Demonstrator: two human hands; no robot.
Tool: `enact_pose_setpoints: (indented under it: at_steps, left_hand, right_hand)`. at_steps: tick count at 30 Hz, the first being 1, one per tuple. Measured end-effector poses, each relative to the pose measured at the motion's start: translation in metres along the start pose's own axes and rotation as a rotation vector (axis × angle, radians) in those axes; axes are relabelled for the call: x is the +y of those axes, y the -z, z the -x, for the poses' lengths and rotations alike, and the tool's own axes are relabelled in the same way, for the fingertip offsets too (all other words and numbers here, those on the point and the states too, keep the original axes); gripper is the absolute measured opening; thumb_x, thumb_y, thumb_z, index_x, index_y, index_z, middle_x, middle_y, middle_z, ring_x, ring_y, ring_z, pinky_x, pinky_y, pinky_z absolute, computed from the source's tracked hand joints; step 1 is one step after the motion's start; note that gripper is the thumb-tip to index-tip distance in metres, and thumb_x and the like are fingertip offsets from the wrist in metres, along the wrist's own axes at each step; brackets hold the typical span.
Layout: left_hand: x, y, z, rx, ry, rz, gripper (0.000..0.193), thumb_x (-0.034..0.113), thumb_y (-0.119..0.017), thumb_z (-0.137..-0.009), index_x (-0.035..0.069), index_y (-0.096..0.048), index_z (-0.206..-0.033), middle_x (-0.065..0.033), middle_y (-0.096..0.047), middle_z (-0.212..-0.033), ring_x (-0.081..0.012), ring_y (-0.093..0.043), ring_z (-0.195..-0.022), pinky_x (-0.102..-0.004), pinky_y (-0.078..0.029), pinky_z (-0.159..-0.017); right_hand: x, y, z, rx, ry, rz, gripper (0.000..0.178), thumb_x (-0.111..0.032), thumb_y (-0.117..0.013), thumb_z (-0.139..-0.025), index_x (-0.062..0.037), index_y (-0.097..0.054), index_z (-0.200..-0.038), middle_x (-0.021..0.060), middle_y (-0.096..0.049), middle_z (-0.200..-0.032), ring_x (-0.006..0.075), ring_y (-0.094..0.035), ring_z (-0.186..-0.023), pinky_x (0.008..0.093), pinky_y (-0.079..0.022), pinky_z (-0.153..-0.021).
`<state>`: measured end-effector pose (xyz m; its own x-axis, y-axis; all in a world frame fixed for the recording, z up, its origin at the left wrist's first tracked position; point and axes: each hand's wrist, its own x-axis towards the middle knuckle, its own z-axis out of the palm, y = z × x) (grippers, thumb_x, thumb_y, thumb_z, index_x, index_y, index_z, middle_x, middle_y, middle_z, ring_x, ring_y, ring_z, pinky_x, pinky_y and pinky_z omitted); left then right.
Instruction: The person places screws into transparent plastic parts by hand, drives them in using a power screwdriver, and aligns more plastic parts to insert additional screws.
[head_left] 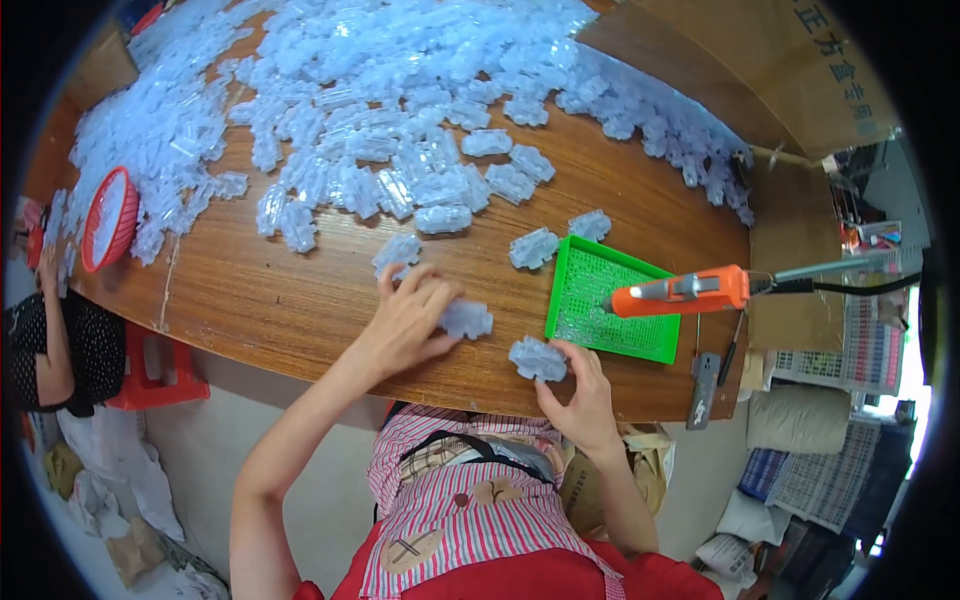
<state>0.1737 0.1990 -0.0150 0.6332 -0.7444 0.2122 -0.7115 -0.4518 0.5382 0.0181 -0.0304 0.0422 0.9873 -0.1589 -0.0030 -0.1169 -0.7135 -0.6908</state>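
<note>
Striped apron (470, 500), wooden table (300, 300), cluttered workshop

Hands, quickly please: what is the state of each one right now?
Left hand: closed on a pale blue plastic part on the wooden table.
Right hand: fingers closed on another pale blue plastic part.

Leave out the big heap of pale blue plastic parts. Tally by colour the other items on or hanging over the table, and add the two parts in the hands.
Pale blue plastic parts in the hands: 2, left part and right part
Green trays: 1
Orange power tools: 1
Red baskets: 1
Total: 5
</note>
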Motion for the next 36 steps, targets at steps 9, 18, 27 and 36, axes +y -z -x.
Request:
enact_pose_setpoints:
  at_steps: [9,18,27,36]
  left_hand:
    - [0.059,-0.036,0.008,-0.150,-0.025,0.053,0.073,0.036,-0.079,-0.070,0.012,-0.049,-0.132,-0.0061,-0.057,-0.112,-0.0272,-0.045,-0.119,-0.0515,-0.020,-0.105]
    - [0.023,-0.003,-0.004,0.316,0.296,-0.110,0.071,0.038,-0.081,-0.073,0.008,-0.048,-0.128,-0.0116,-0.054,-0.120,-0.0329,-0.044,-0.119,-0.0479,-0.030,-0.101]
    - [-0.003,0.022,0.023,0.261,0.363,0.093,0.069,0.006,-0.074,-0.072,0.003,-0.041,-0.133,-0.0166,-0.060,-0.110,-0.0329,-0.055,-0.104,-0.0417,-0.047,-0.088]
    - [0.027,0.031,0.052,0.105,0.380,0.428,0.071,0.005,-0.075,-0.072,0.005,-0.041,-0.135,-0.0132,-0.059,-0.115,-0.0263,-0.054,-0.112,-0.0381,-0.046,-0.096]
  right_hand:
    - [0.041,0.001,0.031,0.009,0.017,0.066,0.052,-0.002,-0.071,-0.075,-0.0038,-0.055,-0.125,0.0172,-0.054,-0.118,0.0344,-0.053,-0.108,0.0408,-0.045,-0.094]
    - [0.016,0.019,0.021,0.074,0.054,0.140,0.051,-0.004,-0.073,-0.076,-0.0041,-0.058,-0.125,0.0159,-0.051,-0.116,0.0339,-0.052,-0.106,0.0408,-0.045,-0.091]
    - [0.021,-0.014,-0.131,0.107,0.407,0.377,0.047,0.006,-0.061,-0.074,-0.0022,-0.058,-0.120,0.0140,-0.054,-0.123,0.0341,-0.049,-0.113,0.0428,-0.041,-0.097]
    - [0.013,0.005,-0.128,-0.029,0.393,0.193,0.019,0.000,-0.066,-0.076,-0.0026,-0.061,-0.095,0.0121,-0.061,-0.096,0.0290,-0.059,-0.093,0.0393,-0.047,-0.085]
